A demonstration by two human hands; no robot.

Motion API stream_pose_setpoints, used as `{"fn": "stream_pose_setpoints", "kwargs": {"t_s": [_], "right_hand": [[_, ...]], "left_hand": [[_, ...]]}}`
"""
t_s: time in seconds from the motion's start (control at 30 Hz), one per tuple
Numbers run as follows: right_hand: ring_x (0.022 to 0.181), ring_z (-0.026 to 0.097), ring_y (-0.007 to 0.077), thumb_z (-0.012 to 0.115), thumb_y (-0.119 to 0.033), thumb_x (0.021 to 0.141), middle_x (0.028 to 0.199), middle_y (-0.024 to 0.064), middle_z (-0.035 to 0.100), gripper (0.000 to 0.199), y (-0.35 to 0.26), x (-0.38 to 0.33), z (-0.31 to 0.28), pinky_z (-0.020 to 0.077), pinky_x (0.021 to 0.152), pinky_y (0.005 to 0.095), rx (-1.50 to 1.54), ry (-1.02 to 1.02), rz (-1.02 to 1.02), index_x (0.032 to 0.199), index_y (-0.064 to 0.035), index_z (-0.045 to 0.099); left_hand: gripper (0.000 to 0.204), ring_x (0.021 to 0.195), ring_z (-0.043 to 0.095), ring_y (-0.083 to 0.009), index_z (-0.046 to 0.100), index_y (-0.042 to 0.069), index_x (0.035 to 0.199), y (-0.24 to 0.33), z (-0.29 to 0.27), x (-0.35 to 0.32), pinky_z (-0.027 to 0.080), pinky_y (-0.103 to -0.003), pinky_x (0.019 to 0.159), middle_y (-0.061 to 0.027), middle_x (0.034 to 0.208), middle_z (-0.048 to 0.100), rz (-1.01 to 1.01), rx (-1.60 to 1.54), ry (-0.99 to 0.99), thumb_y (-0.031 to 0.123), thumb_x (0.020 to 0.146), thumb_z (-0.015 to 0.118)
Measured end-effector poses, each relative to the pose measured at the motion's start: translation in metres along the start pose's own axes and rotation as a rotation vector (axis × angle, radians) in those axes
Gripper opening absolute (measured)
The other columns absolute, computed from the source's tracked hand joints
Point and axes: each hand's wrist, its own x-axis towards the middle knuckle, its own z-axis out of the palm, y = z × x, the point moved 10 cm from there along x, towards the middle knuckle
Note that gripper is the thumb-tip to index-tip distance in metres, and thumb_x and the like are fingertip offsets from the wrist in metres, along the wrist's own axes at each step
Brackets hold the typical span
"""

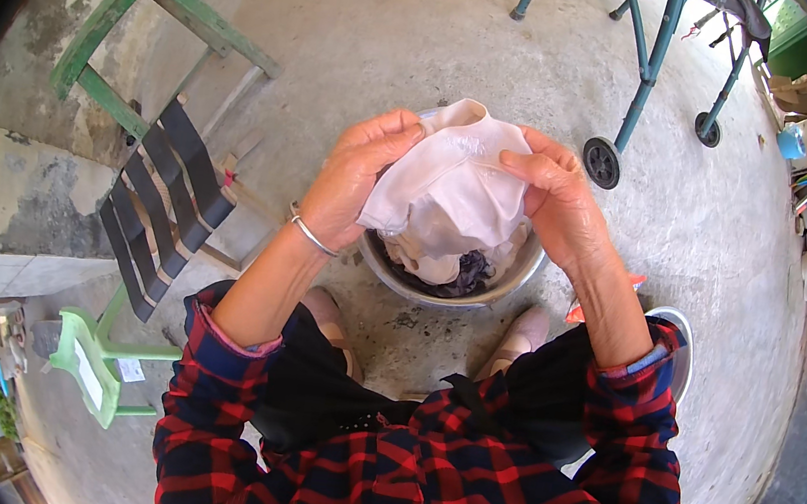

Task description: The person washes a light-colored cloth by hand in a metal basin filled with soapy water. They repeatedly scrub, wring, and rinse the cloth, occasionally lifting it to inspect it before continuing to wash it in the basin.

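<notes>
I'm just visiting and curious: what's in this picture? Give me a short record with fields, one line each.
Setting: outdoors on a concrete floor
Left hand: grips the left edge of a pale cloth; a silver bangle on the wrist
Right hand: pinches the cloth's right edge
Cloth: held up above a metal basin
Basin: on the floor between the person's feet, with more pale and dark laundry inside
Clothing: red and navy plaid sleeves
Nearby: green wooden chair to the left, blue wheeled frame to the upper right
</notes>
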Motion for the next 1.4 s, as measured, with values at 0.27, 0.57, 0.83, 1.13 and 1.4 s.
{"fn": "stream_pose_setpoints", "kwargs": {"t_s": [0.27, 0.57, 0.83, 1.13, 1.4], "right_hand": [[0.072, 0.060, 0.0071, 0.065, -0.017, 0.088, 0.079, 0.0004, 0.066, 0.012, 0.000, 0.003, -0.006, 0.0470, 0.068, 0.0213, 0.018, -0.060, -0.062, 0.081, -0.0065, 0.066], [0.073, 0.060, 0.0073, 0.064, -0.018, 0.088, 0.081, 0.0006, 0.067, 0.013, 0.007, 0.002, -0.004, 0.0472, 0.069, 0.0218, -0.005, -0.020, -0.009, 0.088, -0.0057, 0.067], [0.071, 0.060, 0.0072, 0.065, -0.018, 0.088, 0.079, 0.0006, 0.066, 0.012, 0.001, 0.003, -0.008, 0.0468, 0.066, 0.0220, -0.024, -0.057, -0.049, 0.085, -0.0071, 0.067], [0.074, 0.061, 0.0102, 0.059, -0.011, 0.083, 0.084, 0.0037, 0.066, 0.011, -0.002, 0.001, -0.008, 0.0491, 0.070, 0.0247, 0.009, -0.072, -0.078, 0.089, -0.0043, 0.064], [0.077, 0.062, 0.0116, 0.059, -0.010, 0.082, 0.086, 0.0050, 0.066, 0.012, -0.007, -0.002, -0.002, 0.0493, 0.072, 0.0255, 0.071, -0.108, -0.113, 0.091, -0.0033, 0.063]], "left_hand": [[0.024, 0.085, 0.062, -0.0090, 0.061, 0.004, 0.102, -0.001, 0.010, -0.005, 0.049, -0.023, 0.074, -0.0024, 0.094, 0.065, -0.046, 0.012, -0.055, 0.027, 0.094, 0.058], [0.024, 0.087, 0.063, -0.0121, 0.060, 0.005, 0.106, -0.001, 0.016, -0.007, 0.050, -0.025, 0.079, -0.0055, 0.097, 0.066, -0.053, 0.043, -0.098, 0.013, 0.085, 0.068], [0.031, 0.105, 0.055, -0.0138, 0.052, 0.012, 0.109, 0.002, 0.008, -0.004, 0.042, -0.028, 0.092, -0.0049, 0.107, 0.061, 0.061, 0.212, -0.054, 0.016, 0.085, 0.070], [0.036, 0.110, 0.051, -0.0127, 0.054, 0.011, 0.107, -0.003, 0.026, -0.002, 0.038, -0.031, 0.098, 0.0007, 0.111, 0.055, 0.145, 0.512, -0.199, 0.019, 0.080, 0.076], [0.039, 0.107, 0.053, -0.0132, 0.053, 0.010, 0.111, -0.010, 0.017, 0.002, 0.041, -0.031, 0.094, -0.0009, 0.110, 0.056, 0.126, 0.543, -0.194, 0.016, 0.080, 0.075]]}}
